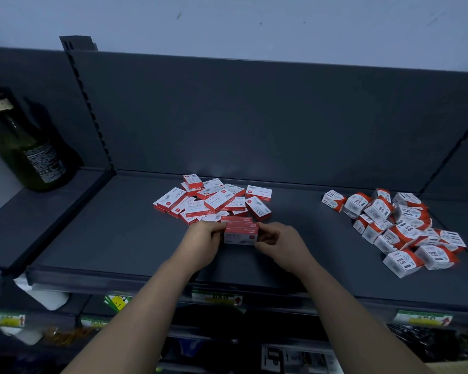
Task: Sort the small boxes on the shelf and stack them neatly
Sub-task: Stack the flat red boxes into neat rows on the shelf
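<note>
A small stack of red and white staple boxes (241, 230) stands on the dark shelf (119, 238), just in front of a loose heap of the same boxes (214, 199). My left hand (204, 237) grips the stack's left end. At its right end, my right hand (277, 238) pinches it with curled fingers. A separate jumble of squarer orange and white paper-clip boxes (400, 228) lies at the right of the shelf.
A dark green bottle (25, 147) stands on the neighbouring shelf at the left. The grey back panel (254, 117) rises behind the boxes. Price labels (216, 298) line the front edge, with lower shelves of goods beneath.
</note>
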